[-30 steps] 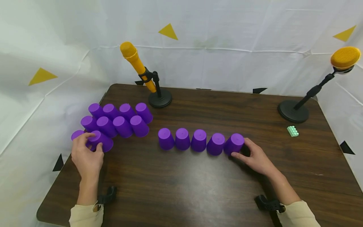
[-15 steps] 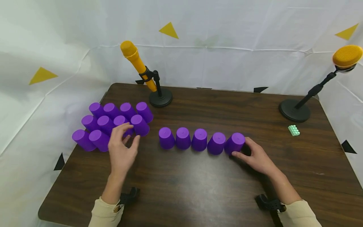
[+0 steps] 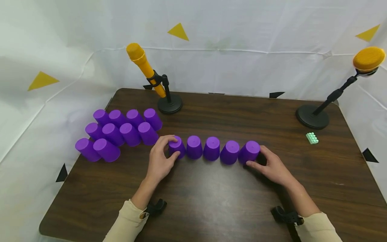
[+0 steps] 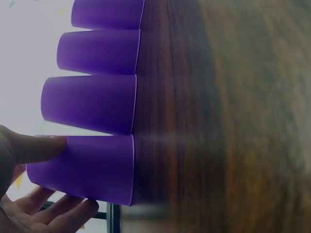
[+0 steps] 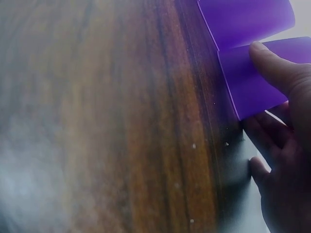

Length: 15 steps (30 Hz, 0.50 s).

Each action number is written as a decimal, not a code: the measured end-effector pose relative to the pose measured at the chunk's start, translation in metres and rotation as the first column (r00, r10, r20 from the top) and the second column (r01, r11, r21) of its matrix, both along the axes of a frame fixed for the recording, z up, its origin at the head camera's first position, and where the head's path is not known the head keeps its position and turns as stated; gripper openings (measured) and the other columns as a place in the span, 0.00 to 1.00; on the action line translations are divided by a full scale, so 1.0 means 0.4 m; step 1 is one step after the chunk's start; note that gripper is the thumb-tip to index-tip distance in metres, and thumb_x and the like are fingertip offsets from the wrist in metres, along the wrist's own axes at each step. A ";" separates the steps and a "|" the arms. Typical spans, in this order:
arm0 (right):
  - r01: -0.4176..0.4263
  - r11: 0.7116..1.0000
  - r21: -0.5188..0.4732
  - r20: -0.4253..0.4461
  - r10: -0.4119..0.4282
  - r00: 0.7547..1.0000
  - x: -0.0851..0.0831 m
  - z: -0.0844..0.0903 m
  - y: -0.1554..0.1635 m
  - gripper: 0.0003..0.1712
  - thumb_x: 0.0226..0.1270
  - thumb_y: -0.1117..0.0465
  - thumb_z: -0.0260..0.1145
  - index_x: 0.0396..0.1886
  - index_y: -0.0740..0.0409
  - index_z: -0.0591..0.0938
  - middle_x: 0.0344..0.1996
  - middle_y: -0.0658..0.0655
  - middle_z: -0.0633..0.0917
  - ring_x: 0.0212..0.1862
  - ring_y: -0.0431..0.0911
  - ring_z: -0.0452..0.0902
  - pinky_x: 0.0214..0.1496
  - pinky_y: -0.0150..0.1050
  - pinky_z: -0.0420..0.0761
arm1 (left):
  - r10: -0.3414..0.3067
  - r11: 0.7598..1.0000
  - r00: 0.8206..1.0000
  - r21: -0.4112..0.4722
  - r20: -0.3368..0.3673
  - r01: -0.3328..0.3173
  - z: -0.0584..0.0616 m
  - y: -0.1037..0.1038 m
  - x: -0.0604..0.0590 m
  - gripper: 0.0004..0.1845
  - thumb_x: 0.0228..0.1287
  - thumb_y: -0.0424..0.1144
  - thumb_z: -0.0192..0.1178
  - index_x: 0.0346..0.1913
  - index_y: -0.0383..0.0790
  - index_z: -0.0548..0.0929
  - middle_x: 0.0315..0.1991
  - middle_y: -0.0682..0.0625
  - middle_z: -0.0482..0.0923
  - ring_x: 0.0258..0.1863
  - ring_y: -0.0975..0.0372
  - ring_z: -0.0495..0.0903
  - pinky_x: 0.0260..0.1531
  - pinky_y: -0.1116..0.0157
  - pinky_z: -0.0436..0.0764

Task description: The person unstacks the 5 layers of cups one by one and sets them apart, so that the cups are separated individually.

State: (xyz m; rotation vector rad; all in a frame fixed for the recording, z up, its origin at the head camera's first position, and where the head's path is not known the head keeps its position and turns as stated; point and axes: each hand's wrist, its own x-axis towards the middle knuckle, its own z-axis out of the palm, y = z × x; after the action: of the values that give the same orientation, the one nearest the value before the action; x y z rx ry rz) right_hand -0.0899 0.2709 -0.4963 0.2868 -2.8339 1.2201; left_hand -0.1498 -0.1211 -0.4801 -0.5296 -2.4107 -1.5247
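Note:
Several purple cups stand upside down in a row on the brown table. My left hand (image 3: 161, 161) holds the leftmost cup (image 3: 177, 148) of this row, thumb on the near side and fingers round its far side. In the left wrist view the thumb lies on that cup (image 4: 92, 165), its rim down on the tabletop. At the other end my right hand (image 3: 273, 168) holds the rightmost cup (image 3: 249, 152) between thumb and fingers. The right wrist view shows this cup (image 5: 243, 87) touching its neighbour (image 5: 248, 19). Between the hands stands a middle cup (image 3: 211, 149).
More upturned purple cups (image 3: 130, 134) stand in three rows at the table's left. An orange microphone (image 3: 146, 70) on a black stand is behind them. At the right stand another orange microphone (image 3: 369, 59) and a mint toy brick (image 3: 312, 138). White sheeting (image 3: 242, 67) hangs behind the table (image 3: 211, 208).
My left hand has left the nearest row of the left-hand cup group, moved right, and taken hold of the leftmost cup in the middle row. My right hand has stayed on its cup.

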 end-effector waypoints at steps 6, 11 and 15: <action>-0.001 1.000 0.001 0.011 0.001 1.000 0.000 -0.002 0.000 0.29 0.61 0.53 0.74 0.58 0.59 0.75 0.49 0.58 0.80 0.55 0.53 0.74 0.59 0.57 0.70 | 0.008 0.998 1.000 0.062 -0.013 -0.007 0.000 -0.027 0.009 0.21 0.47 0.23 0.74 0.45 0.42 0.81 0.54 0.50 0.79 0.52 0.56 0.80 0.46 0.53 0.83; -0.001 1.000 0.000 0.001 0.001 1.000 -0.001 -0.001 0.002 0.29 0.60 0.53 0.74 0.58 0.59 0.76 0.49 0.58 0.81 0.55 0.53 0.74 0.59 0.57 0.70 | 0.113 0.992 0.993 0.065 -0.042 -0.110 0.060 -0.082 0.045 0.19 0.46 0.21 0.74 0.42 0.33 0.83 0.53 0.42 0.81 0.51 0.52 0.80 0.45 0.54 0.83; -0.001 1.000 0.000 0.004 0.001 1.000 0.001 -0.002 0.006 0.29 0.60 0.53 0.74 0.58 0.59 0.76 0.49 0.58 0.81 0.55 0.53 0.74 0.59 0.57 0.70 | 0.251 0.967 0.967 0.051 -0.053 -0.248 0.076 -0.165 0.047 0.19 0.44 0.20 0.75 0.41 0.31 0.84 0.52 0.42 0.82 0.49 0.56 0.81 0.47 0.62 0.82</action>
State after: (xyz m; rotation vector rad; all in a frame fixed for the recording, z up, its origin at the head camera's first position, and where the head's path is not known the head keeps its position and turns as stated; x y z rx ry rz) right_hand -0.0896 0.2734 -0.4972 0.2864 -2.8369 1.2226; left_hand -0.1309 -0.1870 -0.4497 -0.2467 -2.2923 -1.4289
